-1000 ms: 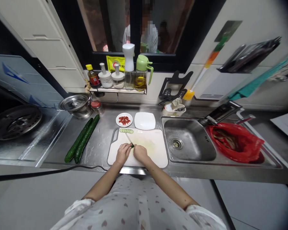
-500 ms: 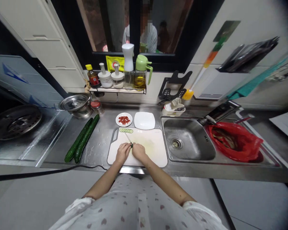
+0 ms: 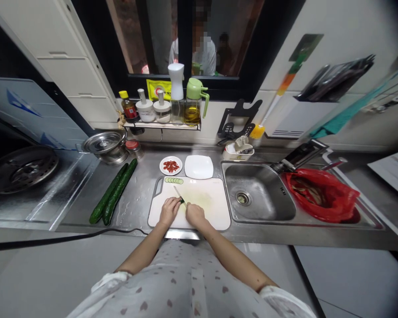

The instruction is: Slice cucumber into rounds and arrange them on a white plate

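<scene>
My right hand (image 3: 195,215) is closed around the handle of a knife (image 3: 177,191), whose narrow blade points away to the upper left over the white cutting board (image 3: 215,216). Just left of it, my left hand (image 3: 169,211) has its fingers bent round a small dark green piece of cucumber (image 3: 182,200), mostly hidden by the fingers. The blade lies right beside that piece; whether they touch I cannot tell. Several thin cucumber slices (image 3: 174,180) overlap in a row at the board's far edge. A damp greenish patch marks the board's middle.
Two whole cucumbers (image 3: 113,192) lie left of the board. Behind it sit a plate of chopped red pieces (image 3: 171,166) and a white square plate (image 3: 199,167). A sink (image 3: 262,194) and a red plastic bag (image 3: 338,198) are on the right, a lidded steel pot (image 3: 103,148) back left.
My right hand and the knife have shifted slightly to the right and nearer me, and more of the blade shows. The left hand stays nearly in place.
</scene>
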### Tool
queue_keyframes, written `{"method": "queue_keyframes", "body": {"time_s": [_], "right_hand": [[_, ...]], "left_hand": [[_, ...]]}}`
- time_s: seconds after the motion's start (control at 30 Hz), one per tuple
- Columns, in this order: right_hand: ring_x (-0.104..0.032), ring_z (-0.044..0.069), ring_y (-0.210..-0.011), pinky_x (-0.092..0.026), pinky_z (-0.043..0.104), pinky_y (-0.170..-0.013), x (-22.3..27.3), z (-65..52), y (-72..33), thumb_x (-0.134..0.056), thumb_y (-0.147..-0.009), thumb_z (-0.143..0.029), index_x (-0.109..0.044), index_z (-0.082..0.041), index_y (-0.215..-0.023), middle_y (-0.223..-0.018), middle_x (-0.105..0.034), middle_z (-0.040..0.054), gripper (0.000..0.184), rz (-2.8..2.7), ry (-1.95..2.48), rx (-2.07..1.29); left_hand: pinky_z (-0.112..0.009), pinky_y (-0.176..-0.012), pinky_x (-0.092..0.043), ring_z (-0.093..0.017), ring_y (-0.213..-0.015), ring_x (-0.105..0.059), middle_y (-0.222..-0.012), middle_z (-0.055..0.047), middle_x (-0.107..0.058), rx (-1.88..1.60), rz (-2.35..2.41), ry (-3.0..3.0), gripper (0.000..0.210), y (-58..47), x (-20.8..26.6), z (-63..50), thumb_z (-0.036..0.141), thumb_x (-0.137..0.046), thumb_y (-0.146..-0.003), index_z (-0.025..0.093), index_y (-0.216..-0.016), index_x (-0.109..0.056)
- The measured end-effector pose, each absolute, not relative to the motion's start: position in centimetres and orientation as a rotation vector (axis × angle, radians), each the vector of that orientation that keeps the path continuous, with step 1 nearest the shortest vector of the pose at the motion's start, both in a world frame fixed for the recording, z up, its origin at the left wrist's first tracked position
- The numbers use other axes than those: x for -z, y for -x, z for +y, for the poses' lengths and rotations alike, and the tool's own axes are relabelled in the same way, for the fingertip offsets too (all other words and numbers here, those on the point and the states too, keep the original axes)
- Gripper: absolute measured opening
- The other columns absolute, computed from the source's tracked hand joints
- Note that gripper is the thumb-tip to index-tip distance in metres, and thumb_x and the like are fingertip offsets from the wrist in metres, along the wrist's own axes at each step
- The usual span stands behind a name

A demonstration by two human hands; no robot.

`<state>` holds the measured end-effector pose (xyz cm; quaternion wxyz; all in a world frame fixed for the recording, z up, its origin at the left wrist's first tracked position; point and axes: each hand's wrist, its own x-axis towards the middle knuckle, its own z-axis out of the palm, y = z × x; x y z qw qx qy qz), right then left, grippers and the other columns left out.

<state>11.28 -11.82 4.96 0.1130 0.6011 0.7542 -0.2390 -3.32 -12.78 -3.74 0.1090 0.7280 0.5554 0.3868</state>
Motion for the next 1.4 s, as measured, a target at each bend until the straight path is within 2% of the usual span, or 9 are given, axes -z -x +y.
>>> {"method": "queue_keyframes", "body": {"time_s": [0.5,0.73,1.4], "right_hand": [[-0.064,0.023,-0.094,-0.044,0.031,-0.075,-4.5,-12.5,-12.1,-0.035,-0.088,-0.015,-0.056,-0.013,-0.108,-0.097,-0.068,0.0152,0.029,2.207,-1.772,0.684],[-0.063,0.022,-0.097,-0.045,0.030,-0.077,-4.5,-10.4,-10.3,-0.037,-0.087,-0.016,-0.055,-0.014,-0.114,-0.100,-0.068,0.0149,0.032,2.242,-1.792,0.707],[-0.064,0.024,-0.095,-0.045,0.032,-0.075,-5.0,-13.5,-12.9,-0.034,-0.088,-0.014,-0.057,-0.012,-0.108,-0.096,-0.068,0.0163,0.030,2.209,-1.767,0.681]], "left_hand": [[-0.034,-0.084,-0.049,-0.018,-0.093,-0.057,-0.098,-0.006,-0.064,-1.115,1.653,-2.176,0.028,3.3,3.9,-12.9,0.028,-0.045,-0.092,0.022,-0.113,-0.063],[-0.034,-0.084,-0.049,-0.018,-0.093,-0.057,-0.099,-0.006,-0.064,-1.126,1.636,-2.184,0.027,3.3,3.9,-12.8,0.028,-0.045,-0.092,0.022,-0.112,-0.063],[-0.033,-0.083,-0.049,-0.017,-0.092,-0.057,-0.097,-0.006,-0.064,-1.123,1.652,-2.186,0.026,3.1,3.7,-12.9,0.027,-0.045,-0.092,0.022,-0.111,-0.062]]}}
